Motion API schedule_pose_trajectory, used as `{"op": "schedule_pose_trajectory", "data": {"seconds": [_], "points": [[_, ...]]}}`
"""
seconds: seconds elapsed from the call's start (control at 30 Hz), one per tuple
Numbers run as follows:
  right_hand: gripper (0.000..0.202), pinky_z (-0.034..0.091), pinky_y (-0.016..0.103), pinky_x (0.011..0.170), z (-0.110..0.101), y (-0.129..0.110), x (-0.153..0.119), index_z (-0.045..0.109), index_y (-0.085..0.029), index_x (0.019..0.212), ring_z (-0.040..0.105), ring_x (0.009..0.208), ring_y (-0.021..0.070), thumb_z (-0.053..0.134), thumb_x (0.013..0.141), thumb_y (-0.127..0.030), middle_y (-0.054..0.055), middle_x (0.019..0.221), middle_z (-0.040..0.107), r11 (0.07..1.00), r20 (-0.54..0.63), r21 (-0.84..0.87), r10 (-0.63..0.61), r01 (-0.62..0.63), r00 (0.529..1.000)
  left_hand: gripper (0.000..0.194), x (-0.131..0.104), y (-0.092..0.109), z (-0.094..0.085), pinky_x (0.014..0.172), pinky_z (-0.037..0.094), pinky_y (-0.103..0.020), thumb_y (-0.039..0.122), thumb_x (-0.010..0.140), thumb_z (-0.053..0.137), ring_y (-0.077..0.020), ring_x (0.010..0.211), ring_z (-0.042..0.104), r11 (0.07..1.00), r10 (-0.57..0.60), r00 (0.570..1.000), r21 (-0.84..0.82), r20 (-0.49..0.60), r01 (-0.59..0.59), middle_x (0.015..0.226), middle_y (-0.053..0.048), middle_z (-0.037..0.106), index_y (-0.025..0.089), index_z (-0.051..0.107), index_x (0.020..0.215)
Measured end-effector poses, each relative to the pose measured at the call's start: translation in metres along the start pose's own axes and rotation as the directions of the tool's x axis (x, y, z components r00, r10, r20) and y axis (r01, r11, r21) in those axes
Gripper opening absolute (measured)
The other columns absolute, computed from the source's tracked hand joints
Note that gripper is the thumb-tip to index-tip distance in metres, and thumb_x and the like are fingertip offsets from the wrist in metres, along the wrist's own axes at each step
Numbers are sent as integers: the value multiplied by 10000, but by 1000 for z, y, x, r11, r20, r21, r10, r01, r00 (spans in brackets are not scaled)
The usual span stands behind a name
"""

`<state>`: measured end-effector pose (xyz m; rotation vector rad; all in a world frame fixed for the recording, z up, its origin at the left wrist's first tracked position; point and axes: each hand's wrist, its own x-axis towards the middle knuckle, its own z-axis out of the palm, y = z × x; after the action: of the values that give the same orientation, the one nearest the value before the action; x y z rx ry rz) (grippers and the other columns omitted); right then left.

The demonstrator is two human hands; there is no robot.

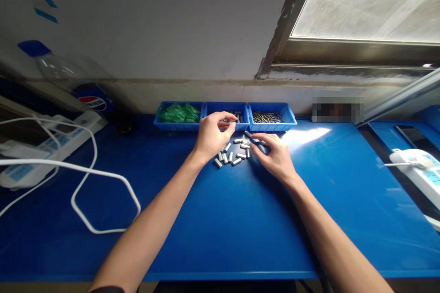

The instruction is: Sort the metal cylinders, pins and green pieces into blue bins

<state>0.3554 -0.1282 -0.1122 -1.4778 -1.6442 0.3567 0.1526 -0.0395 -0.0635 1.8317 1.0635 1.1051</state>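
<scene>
Several small metallic blocks [237,161] lie scattered on the blue table, between and just below my two hands. My left hand [214,133] is over the front edge of the middle blue bin [243,127], thumb and fingertips pinched around something too small to make out. That bin holds more of the small blocks, partly hidden by the hand. At the right side of the pile is my right hand [274,153], its thumb and forefinger closed on a small dark block [248,134].
The left blue bin [177,126] holds green pieces, the right one [272,127] thin metal pins. White cables [103,172], a power strip [51,149] and a bottle [92,96] stand at the left. Another power strip [417,169] and a dark phone [417,139] are at the right.
</scene>
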Motion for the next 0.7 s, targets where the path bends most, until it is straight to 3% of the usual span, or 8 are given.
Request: {"op": "schedule_pose_trajectory", "data": {"seconds": [0.1,0.2,0.3,0.37,0.47,0.6,0.7], "points": [[172,575,510,982,2,2,-1,802,-295,1081,722,1074,307,695,948,-316,75,1125,813,1000,51,9,-5,5,999,169,-4,0,6,933,645,-319,134,928,659,-207,943,799,983,78,987,154,142,-100,1038,-61,835,172,810,993],[173,588,506,958,3,5,-1,805,-299,1075,728,1043,305,689,949,-324,75,1085,813,1000,38,0,-2,2,999,289,-11,-3,14,1067,587,-348,98,965,582,-232,1153,759,927,130,921,284,368,-244,1221,-75,807,196,810,1113],[235,553,538,1056,2,7,-1,800,-288,1161,692,1169,322,666,974,-337,94,1250,784,998,28,-54,-36,38,999,374,-16,-7,19,1067,577,-349,76,973,538,-236,1206,733,853,103,862,403,496,-333,1281,-77,782,227,782,1213],[309,519,567,1109,3,8,-1,774,-281,1272,649,1256,337,627,1008,-346,92,1380,739,993,88,-96,-55,63,995,362,-18,-9,20,1024,587,-337,66,961,535,-242,1159,744,814,71,848,461,524,-354,1200,-83,799,225,795,1157],[350,489,605,1132,3,8,-2,757,-285,1332,612,1300,356,573,1043,-353,69,1452,704,985,171,-143,-73,98,983,336,-16,-12,17,964,597,-321,58,943,536,-244,1074,760,804,45,864,496,501,-330,1094,-93,803,204,807,1077],[277,496,620,1096,1,4,-1,829,-293,1152,628,1238,369,592,1033,-371,61,1313,780,977,150,-184,-81,108,985,365,-11,-14,15,950,595,-316,26,884,566,-235,1018,763,838,39,894,473,446,-273,1069,-87,801,189,800,1112],[256,548,563,1021,-2,0,0,835,-289,1045,693,1116,338,597,1029,-382,74,1142,824,991,129,-113,-56,71,990,344,-9,-12,15,942,600,-311,17,847,594,-221,983,764,899,74,909,368,410,-239,1058,-77,812,169,801,1075]]}}
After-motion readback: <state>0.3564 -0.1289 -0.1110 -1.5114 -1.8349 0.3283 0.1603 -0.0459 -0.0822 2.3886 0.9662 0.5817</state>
